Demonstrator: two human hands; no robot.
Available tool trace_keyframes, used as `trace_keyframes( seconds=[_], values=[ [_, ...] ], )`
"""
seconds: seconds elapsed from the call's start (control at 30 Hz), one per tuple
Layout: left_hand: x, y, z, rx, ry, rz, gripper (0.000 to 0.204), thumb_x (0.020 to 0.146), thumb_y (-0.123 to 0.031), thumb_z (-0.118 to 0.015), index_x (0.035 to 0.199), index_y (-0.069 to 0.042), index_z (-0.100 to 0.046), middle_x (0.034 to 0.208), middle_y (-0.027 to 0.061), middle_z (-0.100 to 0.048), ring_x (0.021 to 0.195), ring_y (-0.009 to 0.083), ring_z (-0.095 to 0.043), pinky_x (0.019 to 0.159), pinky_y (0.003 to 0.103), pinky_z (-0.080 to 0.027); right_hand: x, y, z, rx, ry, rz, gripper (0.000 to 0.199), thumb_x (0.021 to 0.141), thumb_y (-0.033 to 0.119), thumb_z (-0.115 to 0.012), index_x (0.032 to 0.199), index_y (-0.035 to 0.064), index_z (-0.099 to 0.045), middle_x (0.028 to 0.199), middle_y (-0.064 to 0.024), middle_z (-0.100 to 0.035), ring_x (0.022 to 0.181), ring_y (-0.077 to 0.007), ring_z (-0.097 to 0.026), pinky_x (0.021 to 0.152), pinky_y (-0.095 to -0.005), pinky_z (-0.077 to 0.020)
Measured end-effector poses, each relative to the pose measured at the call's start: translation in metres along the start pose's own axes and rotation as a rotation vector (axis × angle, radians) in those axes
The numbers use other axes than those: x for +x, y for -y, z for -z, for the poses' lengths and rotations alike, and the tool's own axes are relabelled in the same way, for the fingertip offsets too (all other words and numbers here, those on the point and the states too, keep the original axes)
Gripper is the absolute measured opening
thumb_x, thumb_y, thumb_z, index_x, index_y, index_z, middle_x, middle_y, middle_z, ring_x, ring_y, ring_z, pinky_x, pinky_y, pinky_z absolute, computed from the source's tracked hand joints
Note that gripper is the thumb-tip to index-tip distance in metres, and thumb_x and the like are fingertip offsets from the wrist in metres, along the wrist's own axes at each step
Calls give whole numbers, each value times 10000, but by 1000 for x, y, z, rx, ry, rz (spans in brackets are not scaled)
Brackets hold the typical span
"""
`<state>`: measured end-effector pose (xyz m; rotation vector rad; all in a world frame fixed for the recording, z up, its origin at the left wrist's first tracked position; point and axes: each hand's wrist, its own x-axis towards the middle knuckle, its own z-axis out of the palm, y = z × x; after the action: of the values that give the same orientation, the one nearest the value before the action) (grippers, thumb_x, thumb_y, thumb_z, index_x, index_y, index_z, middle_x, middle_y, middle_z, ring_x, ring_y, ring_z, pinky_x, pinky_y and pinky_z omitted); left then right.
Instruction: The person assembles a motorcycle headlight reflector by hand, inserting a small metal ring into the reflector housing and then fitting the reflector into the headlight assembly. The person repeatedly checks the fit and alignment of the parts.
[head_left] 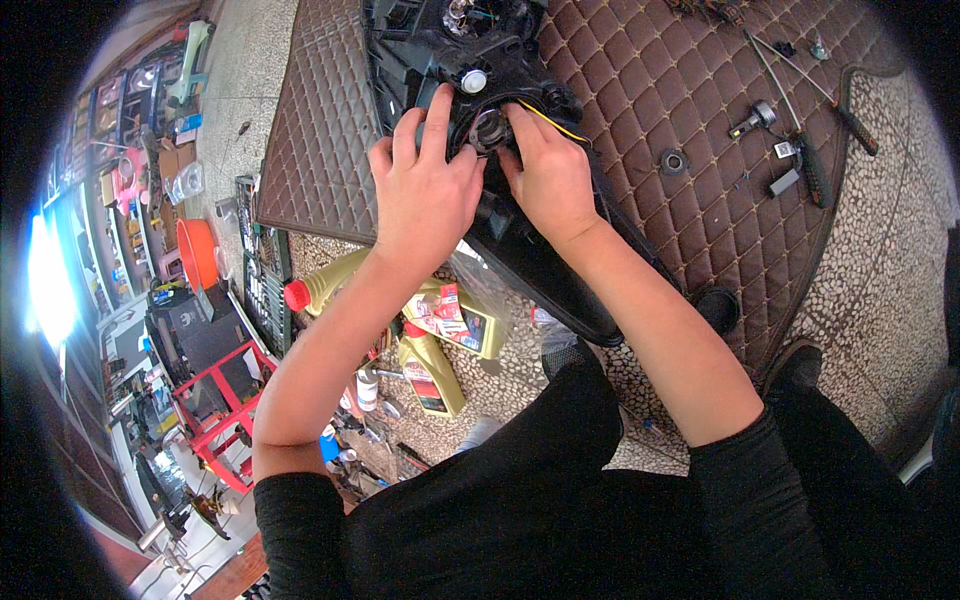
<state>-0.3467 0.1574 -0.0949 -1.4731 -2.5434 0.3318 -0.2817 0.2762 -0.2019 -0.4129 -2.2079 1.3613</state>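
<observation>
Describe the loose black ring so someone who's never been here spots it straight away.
Start with the brown quilted mat, on the part right of the right hand. Between that hand and the bulb lies the black ring. Unlike the bulb and the two long-shafted tools beyond it, this piece is a small circle with no stem or handle.

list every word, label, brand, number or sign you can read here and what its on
Nothing I can quote:
Gold bottle, label: too small to read.
Red-and-white packet: blurred.
White bottle: too small.
Small white label, right side: too small.
Black housing at the hands: no print I can make out.
</observation>
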Motion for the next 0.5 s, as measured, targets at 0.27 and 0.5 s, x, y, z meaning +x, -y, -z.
trace_keyframes(
  seconds=[0.27, 0.5],
  values=[
    [0, -1, 0, 29, 23, 17, 166, 843, -267, -757, 936, -130, -765, 1552, 155, -446, 1315, 370, -463, 972, 529, -416, 4, -3, 2, 22, -3, -19, 482, 767, 60, -800, 1223, 38, -649, 1108, -198, -725, 963, -382, -714, 828, -440, -590],
    [0, -1, -2, 28, 22, 17, 155, 853, -267, -748, 933, -135, -765, 1551, 158, -443, 1313, 365, -463, 965, 518, -414, 5, -2, 8, -67, 24, -47, 456, 768, 130, -825, 1199, 88, -683, 1067, -155, -746, 880, -369, -726, 752, -434, -593]
  ],
)
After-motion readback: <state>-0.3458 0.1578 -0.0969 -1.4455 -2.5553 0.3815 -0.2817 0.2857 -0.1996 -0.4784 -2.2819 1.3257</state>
